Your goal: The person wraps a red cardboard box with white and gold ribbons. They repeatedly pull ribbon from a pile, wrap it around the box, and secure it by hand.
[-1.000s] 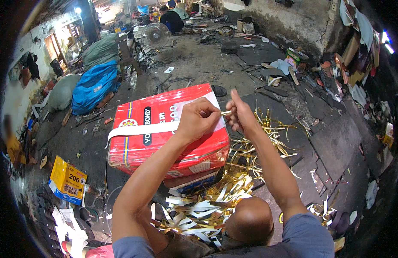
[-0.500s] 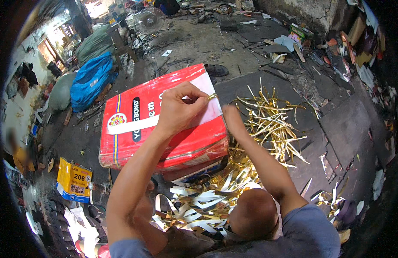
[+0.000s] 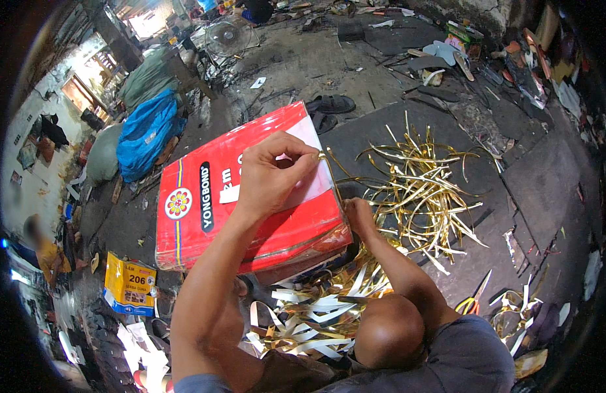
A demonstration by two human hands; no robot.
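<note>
A red carton (image 3: 263,239) with a flower emblem lies before me, its top as a work surface. Over its right part my left hand (image 3: 270,171) is closed, thumb and forefinger pinching a narrow gold strip (image 3: 321,156) at the carton's right edge. A white strip end (image 3: 229,194) sticks out to the left from under that hand. Lower down, just off the same edge, my right hand (image 3: 360,217) is closed; what its fingers hold is hidden. To its right lies a heap of thin gold strips (image 3: 427,187). Wider white and gold strips (image 3: 316,314) are piled by my knees.
Scissors (image 3: 473,298) lie right of my knee. Dark sandals (image 3: 332,106) sit beyond the carton. A yellow and blue packet (image 3: 129,285) and a blue sack (image 3: 149,134) are at left. A person in yellow (image 3: 53,259) is at the far left. A fan (image 3: 231,36) stands behind.
The white strip on the carton has slid right, so much less shows left of my left hand. My right hand has moved down along the carton's right edge. The view has shifted slightly.
</note>
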